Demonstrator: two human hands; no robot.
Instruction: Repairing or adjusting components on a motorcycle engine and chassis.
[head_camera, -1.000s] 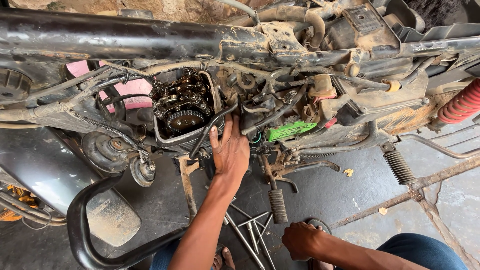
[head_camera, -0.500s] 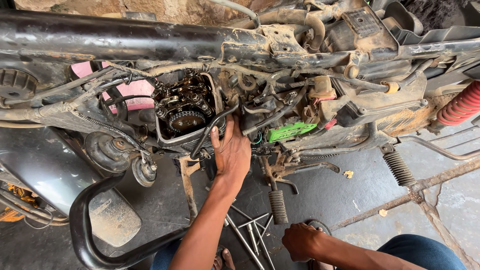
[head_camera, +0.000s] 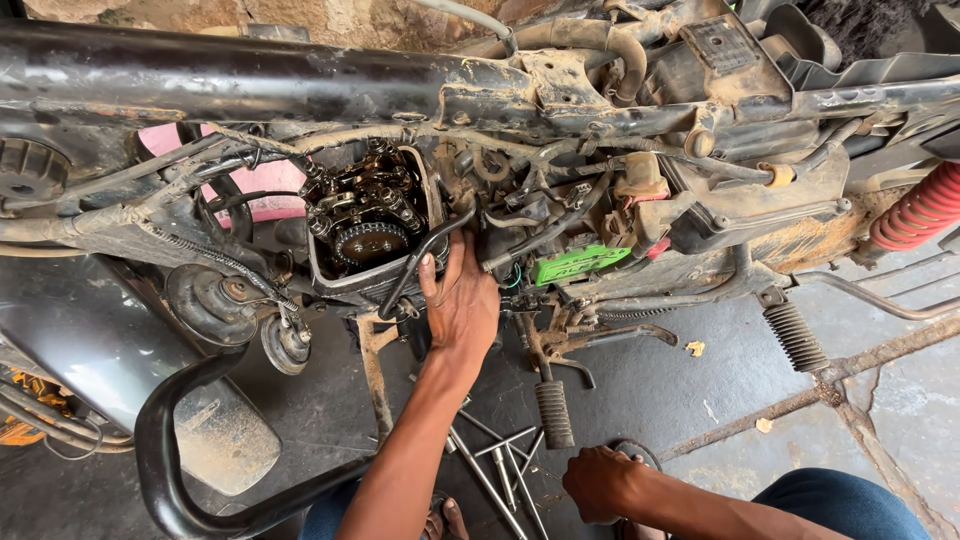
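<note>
Beside the open engine head (head_camera: 368, 228) with its sprocket, the left hand (head_camera: 462, 300) lay flat, fingers spread, against the dirty engine, while the right hand (head_camera: 598, 484) hung loosely curled over long bolts (head_camera: 497, 458) on the floor, holding nothing visible.

green rectangular label (head_camera: 580, 264) with dark print, tilted, on the engine's side, right of the open cam housing (head_camera: 368, 225)

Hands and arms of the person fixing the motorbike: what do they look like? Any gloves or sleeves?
No gloves: the left hand and right hand are bare. Both forearms are bare too, with no sleeves in view, and no watch or rings can be seen. Blue trousers show at the bottom edge.
</note>
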